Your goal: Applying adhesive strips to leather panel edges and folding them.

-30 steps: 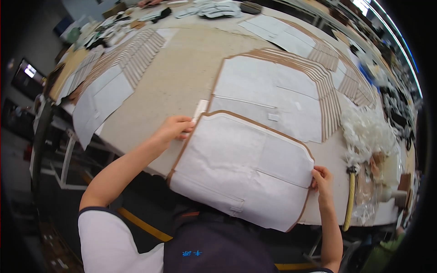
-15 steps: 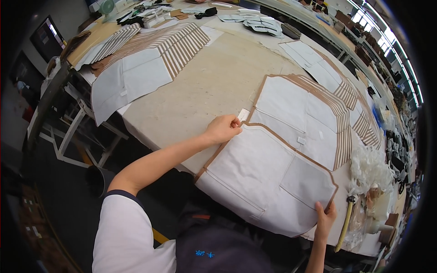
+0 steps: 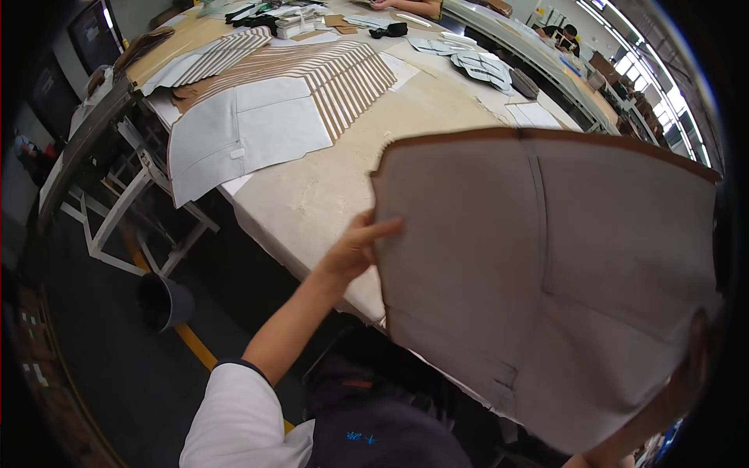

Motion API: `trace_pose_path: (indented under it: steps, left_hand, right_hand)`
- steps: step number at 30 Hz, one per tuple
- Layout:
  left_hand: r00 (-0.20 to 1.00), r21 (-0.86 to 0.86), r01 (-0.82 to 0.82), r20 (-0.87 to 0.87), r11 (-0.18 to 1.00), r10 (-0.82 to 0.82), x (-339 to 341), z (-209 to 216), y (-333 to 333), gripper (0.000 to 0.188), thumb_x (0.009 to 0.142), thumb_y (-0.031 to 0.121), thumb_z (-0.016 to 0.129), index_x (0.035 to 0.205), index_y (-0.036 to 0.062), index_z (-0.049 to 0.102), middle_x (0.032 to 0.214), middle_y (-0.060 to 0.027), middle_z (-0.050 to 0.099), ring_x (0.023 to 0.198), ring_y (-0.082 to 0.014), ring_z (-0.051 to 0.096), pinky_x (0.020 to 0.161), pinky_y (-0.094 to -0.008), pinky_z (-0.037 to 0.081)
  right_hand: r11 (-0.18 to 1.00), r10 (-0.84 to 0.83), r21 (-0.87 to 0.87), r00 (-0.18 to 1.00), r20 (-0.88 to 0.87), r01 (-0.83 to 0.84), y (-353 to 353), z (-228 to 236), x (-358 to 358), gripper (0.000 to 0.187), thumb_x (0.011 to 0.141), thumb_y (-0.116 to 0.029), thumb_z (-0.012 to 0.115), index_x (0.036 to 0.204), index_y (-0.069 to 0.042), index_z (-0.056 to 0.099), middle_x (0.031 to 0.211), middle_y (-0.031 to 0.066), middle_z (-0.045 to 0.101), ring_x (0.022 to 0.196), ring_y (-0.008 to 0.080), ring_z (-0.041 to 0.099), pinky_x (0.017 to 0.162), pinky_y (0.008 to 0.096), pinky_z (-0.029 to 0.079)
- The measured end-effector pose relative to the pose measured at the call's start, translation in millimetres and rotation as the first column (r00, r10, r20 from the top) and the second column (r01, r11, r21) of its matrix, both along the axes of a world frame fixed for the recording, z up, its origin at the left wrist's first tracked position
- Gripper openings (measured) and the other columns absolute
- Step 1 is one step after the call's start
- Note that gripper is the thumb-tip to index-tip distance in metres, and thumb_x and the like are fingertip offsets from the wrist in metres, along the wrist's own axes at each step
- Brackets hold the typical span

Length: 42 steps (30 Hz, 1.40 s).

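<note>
While panel (image 3: 546, 281) hangs lifted | beige worktable (image 3: 328, 187) | dark floor (image 3: 101, 343)

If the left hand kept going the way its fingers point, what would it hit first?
The left hand points right, its fingers already at the edge of the lifted grey panel. Going on, it would likely meet that panel first, though depth is unclear.

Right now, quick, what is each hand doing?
Left hand: closed on the left edge of the lifted grey panel, fingers pinching it.
Right hand: at the panel's lower right edge, dark and blurred; its grip cannot be told.
</note>
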<state>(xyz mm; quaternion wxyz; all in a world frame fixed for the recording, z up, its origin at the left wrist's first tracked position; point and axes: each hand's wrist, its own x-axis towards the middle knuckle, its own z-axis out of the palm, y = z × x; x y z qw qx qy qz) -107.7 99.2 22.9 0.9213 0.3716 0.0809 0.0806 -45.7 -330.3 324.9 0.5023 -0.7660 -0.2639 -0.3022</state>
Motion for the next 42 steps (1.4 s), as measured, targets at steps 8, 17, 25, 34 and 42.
trace_pose_path:
  steps: [8, 17, 25, 34, 42]
  left_hand:
    - [0.858, 0.495, -0.486, 0.116, 0.720, 0.500, -137.2, 67.2, 198.7, 0.037, 0.092, 0.009, 0.073, 0.125, -0.0029, 0.064, 0.112, -0.0113, 0.073, 0.095, -0.0169, 0.071, 0.088, -0.0309, 0.057]
    - [0.789, 0.853, -0.085, -0.258, 0.515, 0.558, -108.9, -13.9, 369.1, 0.026, 0.093, 0.021, 0.073, 0.106, -0.0010, 0.070, 0.092, -0.0003, 0.069, 0.077, -0.0083, 0.062, 0.070, -0.0247, 0.049]
    - [0.814, 0.766, -0.202, -0.215, 0.610, 0.540, -104.4, -17.3, 361.9, 0.022, 0.094, 0.021, 0.073, 0.107, 0.0033, 0.071, 0.091, 0.0028, 0.069, 0.077, -0.0065, 0.064, 0.072, -0.0217, 0.050]
    - [0.772, 0.824, -0.102, -0.288, 0.557, 0.567, -86.3, -21.0, 407.9, 0.022, 0.093, 0.017, 0.071, 0.107, 0.0002, 0.071, 0.093, -0.0030, 0.072, 0.078, -0.0112, 0.067, 0.071, -0.0239, 0.052]
    - [0.495, 0.978, 0.080, 0.129, -0.193, 0.859, -44.4, -66.8, 418.1, 0.027, 0.090, 0.022, 0.073, 0.106, 0.0001, 0.071, 0.094, -0.0042, 0.072, 0.082, -0.0145, 0.065, 0.075, -0.0290, 0.051]
  right_hand:
    - [0.820, 0.549, 0.292, 0.529, -0.647, -0.493, 215.0, -137.2, 64.8, 0.050, 0.089, -0.016, 0.074, 0.130, 0.008, 0.059, 0.115, 0.0129, 0.070, 0.101, 0.0159, 0.066, 0.090, 0.0286, 0.051]
    - [0.828, 0.466, 0.278, 0.321, -0.825, -0.487, 362.3, -350.5, 117.2, 0.031, 0.084, -0.012, 0.076, 0.108, 0.007, 0.070, 0.091, 0.0076, 0.072, 0.081, 0.0137, 0.065, 0.073, 0.0290, 0.050]
    - [0.815, 0.490, 0.305, 0.307, -0.815, -0.492, 354.4, -337.9, 108.3, 0.023, 0.085, -0.014, 0.075, 0.097, 0.005, 0.070, 0.078, 0.0015, 0.064, 0.074, 0.0105, 0.058, 0.067, 0.0274, 0.047]
    - [0.844, 0.420, 0.142, 0.474, -0.774, -0.517, 374.5, -359.7, 100.6, 0.025, 0.080, -0.015, 0.074, 0.093, 0.006, 0.069, 0.080, 0.0185, 0.070, 0.074, 0.0301, 0.068, 0.070, 0.0403, 0.052]
    - [0.839, 0.455, 0.104, 0.583, -0.673, -0.534, 339.4, -346.9, 94.8, 0.025, 0.086, -0.019, 0.074, 0.094, 0.003, 0.066, 0.081, 0.0204, 0.069, 0.080, 0.0371, 0.068, 0.073, 0.0443, 0.052]
